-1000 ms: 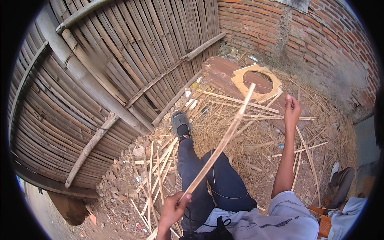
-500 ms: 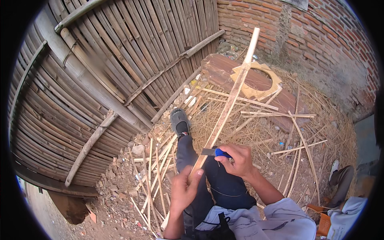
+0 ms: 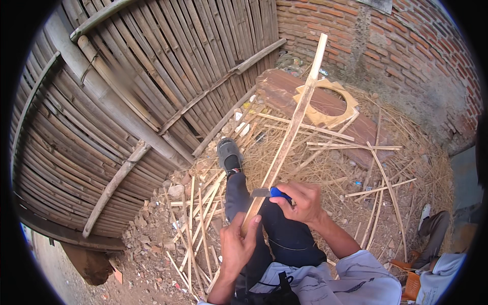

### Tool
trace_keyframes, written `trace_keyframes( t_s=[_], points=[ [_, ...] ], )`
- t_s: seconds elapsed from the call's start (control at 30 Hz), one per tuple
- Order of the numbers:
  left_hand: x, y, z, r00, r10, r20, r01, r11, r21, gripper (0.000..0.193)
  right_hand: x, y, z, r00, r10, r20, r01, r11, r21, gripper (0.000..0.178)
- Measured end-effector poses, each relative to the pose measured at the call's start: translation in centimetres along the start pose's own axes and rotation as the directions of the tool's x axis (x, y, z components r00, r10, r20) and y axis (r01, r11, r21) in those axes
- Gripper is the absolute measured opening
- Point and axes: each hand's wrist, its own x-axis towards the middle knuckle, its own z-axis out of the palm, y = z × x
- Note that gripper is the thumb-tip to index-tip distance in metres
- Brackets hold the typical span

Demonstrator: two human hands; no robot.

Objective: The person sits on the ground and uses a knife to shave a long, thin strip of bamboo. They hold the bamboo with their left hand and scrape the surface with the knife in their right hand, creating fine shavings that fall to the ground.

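My left hand (image 3: 238,245) grips the near end of a long bamboo strip (image 3: 288,134), thumb on top. The strip slants away from me to the upper right, pale at its far end and brown along the middle. In my right hand (image 3: 301,202) is a knife with a blue handle (image 3: 279,193), held in closed fingers. Its short, wide grey blade (image 3: 261,192) lies across the strip, just beyond my left hand. Below the strip are my dark-trousered legs, the left one stretched out to a grey shoe (image 3: 230,154).
Several cut bamboo strips (image 3: 197,223) lie on the rubble at left, more (image 3: 389,190) at right over straw. A brown board (image 3: 284,91) bears a jagged yellowish ring (image 3: 351,109). A bamboo fence (image 3: 193,56) stands left, a brick wall (image 3: 406,56) behind. Another person's leg (image 3: 433,231) shows at right.
The blade and my right hand have shifted slightly left across the strip. The strip's far end has moved a little left. My left hand keeps its grip.
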Motion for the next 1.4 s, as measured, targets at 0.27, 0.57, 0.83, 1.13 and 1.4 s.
trace_keyframes(
  t_s=[0.27, 0.57, 0.83, 1.13, 1.4],
  points=[
    [-1.7, -2.5, -1.3, 0.999, -0.019, 0.051, 0.015, 0.996, 0.085, 0.028, 2.4, 4.8, -0.6, 0.975, 0.081, -0.208, -0.104, 0.990, -0.099, 0.032],
    [-5.5, -10.2, -5.0, 0.966, -0.234, 0.107, 0.239, 0.970, -0.035, 0.037, 4.5, 16.5, -10.0, 0.772, 0.395, -0.498, -0.438, 0.898, 0.034, 0.041],
    [-1.2, -5.7, -2.1, 0.957, -0.155, 0.244, 0.203, 0.962, -0.183, 0.041, -1.0, 1.1, -0.3, 0.994, 0.097, 0.050, -0.102, 0.989, 0.109, 0.035],
    [0.0, -2.0, -0.3, 0.993, 0.070, 0.093, -0.075, 0.995, 0.062, 0.035, 0.3, -0.9, -0.4, 0.994, 0.038, 0.104, -0.039, 0.999, 0.008, 0.032],
    [-3.5, -4.0, -3.0, 0.964, -0.059, 0.260, 0.051, 0.998, 0.039, 0.037, 5.4, 7.8, -4.4, 0.941, 0.121, -0.317, -0.193, 0.959, -0.206, 0.029]
  ],
)
